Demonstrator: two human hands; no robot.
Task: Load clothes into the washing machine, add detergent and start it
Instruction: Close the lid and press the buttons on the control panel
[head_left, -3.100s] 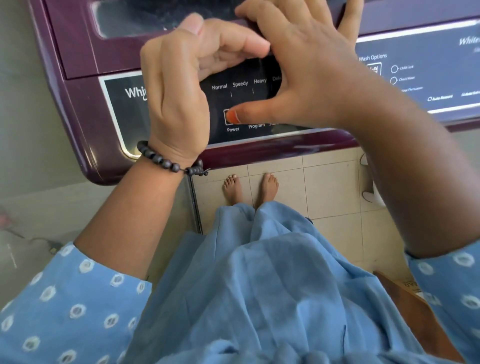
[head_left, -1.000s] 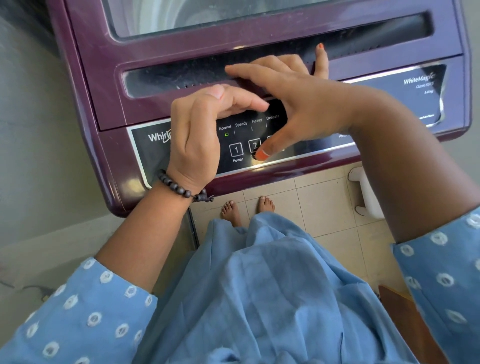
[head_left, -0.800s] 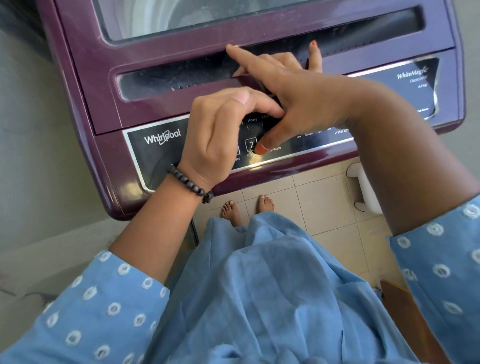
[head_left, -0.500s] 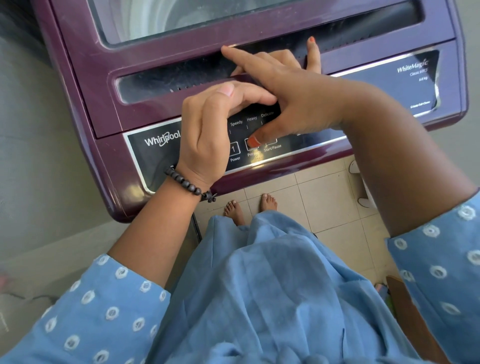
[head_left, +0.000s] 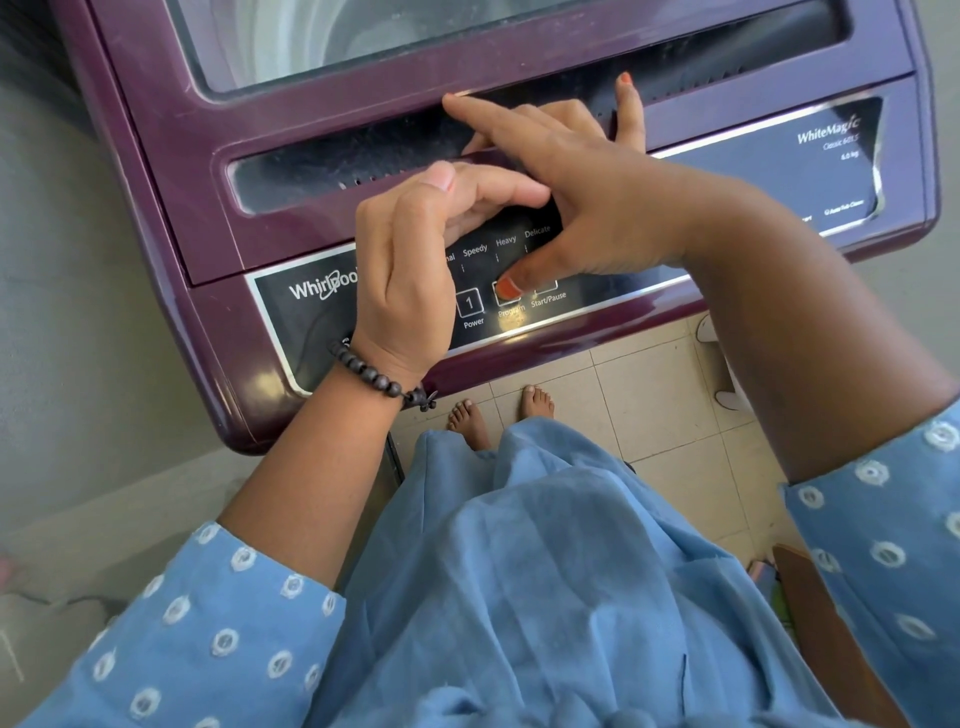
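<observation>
R hand (head_left: 587, 208) fingers spread, thumb pressing Program btn (head_left: 506, 292) on washing machine (head_left: 197, 218); L hand (head_left: 415, 265) hovering loosely curled, gripping nothing, just beside thumb.

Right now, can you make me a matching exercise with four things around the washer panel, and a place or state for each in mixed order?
Things:
1. Right thumb
2. Bracelet
3. Power button
4. Feet

Places or states:
A. On the left wrist
B. On the tiled floor
C. On the Program button
D. Uncovered, beside the left hand

Pairs: 1-C, 2-A, 3-D, 4-B
</observation>
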